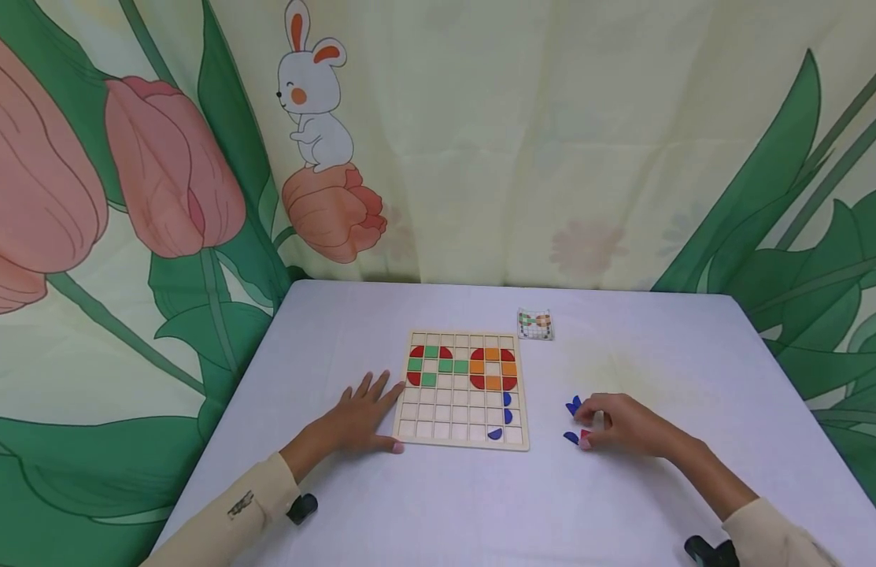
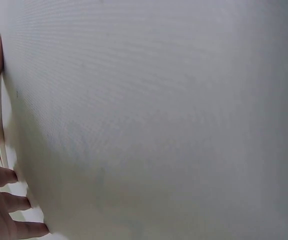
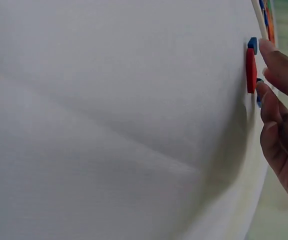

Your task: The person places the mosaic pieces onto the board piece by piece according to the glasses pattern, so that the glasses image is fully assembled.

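A wooden grid board (image 1: 452,439) lies on the table, holding red rounded pieces, green squares, orange squares and three blue half-round pieces (image 1: 494,434). My left hand (image 1: 356,417) rests spread flat, its fingers and thumb touching the board's left edge. To the right of the board, my right hand (image 1: 625,425) hovers low over a few loose pieces. Its thumb and bent index finger stand apart, around a red piece (image 3: 251,71) partly hidden in the head view. Blue pieces (image 1: 571,437) lie beside it. I see no piece pinched between the fingers.
A small pattern card (image 1: 535,324) lies at the board's far right corner. The white-covered table (image 1: 466,504) backs onto a curtain (image 1: 466,157) printed with tulips and a rabbit. Dark wrist cameras (image 1: 302,509) sit on both wrists.
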`<state>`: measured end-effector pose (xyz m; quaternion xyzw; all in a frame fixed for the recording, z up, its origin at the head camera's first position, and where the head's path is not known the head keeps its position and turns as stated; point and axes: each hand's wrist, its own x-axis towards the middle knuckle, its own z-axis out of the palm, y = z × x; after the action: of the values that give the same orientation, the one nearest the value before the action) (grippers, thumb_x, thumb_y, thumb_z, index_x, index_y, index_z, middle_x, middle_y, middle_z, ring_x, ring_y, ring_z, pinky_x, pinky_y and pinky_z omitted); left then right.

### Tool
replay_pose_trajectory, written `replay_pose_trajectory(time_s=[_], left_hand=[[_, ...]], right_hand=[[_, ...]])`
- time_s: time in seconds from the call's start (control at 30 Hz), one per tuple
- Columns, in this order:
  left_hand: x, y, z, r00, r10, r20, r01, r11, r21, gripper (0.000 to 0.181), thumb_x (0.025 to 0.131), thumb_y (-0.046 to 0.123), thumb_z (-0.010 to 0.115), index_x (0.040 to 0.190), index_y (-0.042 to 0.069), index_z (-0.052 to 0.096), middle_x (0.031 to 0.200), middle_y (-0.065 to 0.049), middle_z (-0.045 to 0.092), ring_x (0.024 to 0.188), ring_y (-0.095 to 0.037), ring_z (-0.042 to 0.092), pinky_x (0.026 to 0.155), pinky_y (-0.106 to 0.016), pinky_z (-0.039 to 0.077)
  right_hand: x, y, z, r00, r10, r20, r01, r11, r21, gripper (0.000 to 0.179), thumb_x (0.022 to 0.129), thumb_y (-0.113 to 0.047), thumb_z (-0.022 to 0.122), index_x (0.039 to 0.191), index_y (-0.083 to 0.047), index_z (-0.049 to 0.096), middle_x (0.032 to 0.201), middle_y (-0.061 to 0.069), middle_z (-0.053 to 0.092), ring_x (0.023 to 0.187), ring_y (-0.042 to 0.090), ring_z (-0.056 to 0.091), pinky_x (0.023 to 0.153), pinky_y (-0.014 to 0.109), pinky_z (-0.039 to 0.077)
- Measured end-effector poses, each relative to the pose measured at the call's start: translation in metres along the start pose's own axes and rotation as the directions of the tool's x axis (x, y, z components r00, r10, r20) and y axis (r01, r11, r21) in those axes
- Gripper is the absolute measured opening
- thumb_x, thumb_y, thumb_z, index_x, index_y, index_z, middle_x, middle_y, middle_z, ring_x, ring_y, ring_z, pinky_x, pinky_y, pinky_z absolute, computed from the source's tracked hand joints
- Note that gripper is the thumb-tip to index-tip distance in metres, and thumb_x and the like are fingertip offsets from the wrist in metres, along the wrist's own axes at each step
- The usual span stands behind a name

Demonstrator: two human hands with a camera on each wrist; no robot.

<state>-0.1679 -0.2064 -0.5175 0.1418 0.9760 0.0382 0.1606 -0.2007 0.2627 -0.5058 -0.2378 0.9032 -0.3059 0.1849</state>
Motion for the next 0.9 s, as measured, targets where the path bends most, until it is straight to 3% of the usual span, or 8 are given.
replay_pose_trajectory(time_s=[0.33, 0.57, 0.8, 0.9], left_hand=[[-0.003, 0.001, -0.002, 1.000, 0.006, 0.001, -0.006, 1.000, -0.022, 0.111, 0.074, 0.074, 0.071, 0.161, 0.027, 0.022, 0.169, -0.012, 0.014, 0.154, -0.045, 0.011, 0.115, -0.070, 0.023], [-0.005, 0.002, -0.003, 1.000, 0.005, -0.005, -0.005, 1.000, -0.024, 0.109, 0.074, 0.073, 0.072, 0.161, 0.027, 0.023, 0.169, -0.012, 0.014, 0.154, -0.045, 0.010, 0.115, -0.070, 0.023], [-0.004, 0.002, -0.003, 1.000, 0.009, -0.004, -0.009, 1.000, -0.026, 0.110, 0.074, 0.073, 0.071, 0.161, 0.026, 0.023, 0.169, -0.013, 0.014, 0.154, -0.045, 0.011, 0.114, -0.070, 0.023], [-0.003, 0.001, -0.002, 1.000, 0.014, -0.004, -0.014, 0.999, -0.034, 0.110, 0.074, 0.073, 0.072, 0.161, 0.025, 0.024, 0.169, -0.014, 0.014, 0.154, -0.045, 0.011, 0.114, -0.071, 0.023]], right_hand=[[-0.011, 0.006, 0.011, 0.998, 0.007, -0.064, -0.009, 1.000, -0.022, 0.031, 0.080, -0.032, 0.084, 0.105, -0.019, 0.072, 0.093, -0.010, 0.062, 0.083, 0.007, 0.053, 0.067, 0.020, 0.048], [-0.014, 0.012, 0.011, 0.996, -0.047, -0.081, 0.047, 0.999, 0.000, 0.022, 0.082, -0.025, 0.083, 0.102, -0.022, 0.074, 0.093, -0.010, 0.064, 0.079, 0.004, 0.051, 0.065, 0.019, 0.046], [-0.012, 0.011, 0.012, 0.992, -0.103, -0.073, 0.105, 0.994, 0.020, 0.012, 0.089, -0.020, 0.077, 0.093, -0.024, 0.067, 0.086, -0.011, 0.062, 0.073, 0.003, 0.050, 0.062, 0.020, 0.044], [-0.010, 0.009, 0.012, 0.993, -0.095, -0.073, 0.097, 0.995, 0.025, 0.011, 0.091, -0.016, 0.075, 0.092, -0.023, 0.066, 0.085, -0.010, 0.062, 0.071, 0.003, 0.051, 0.061, 0.020, 0.045]])
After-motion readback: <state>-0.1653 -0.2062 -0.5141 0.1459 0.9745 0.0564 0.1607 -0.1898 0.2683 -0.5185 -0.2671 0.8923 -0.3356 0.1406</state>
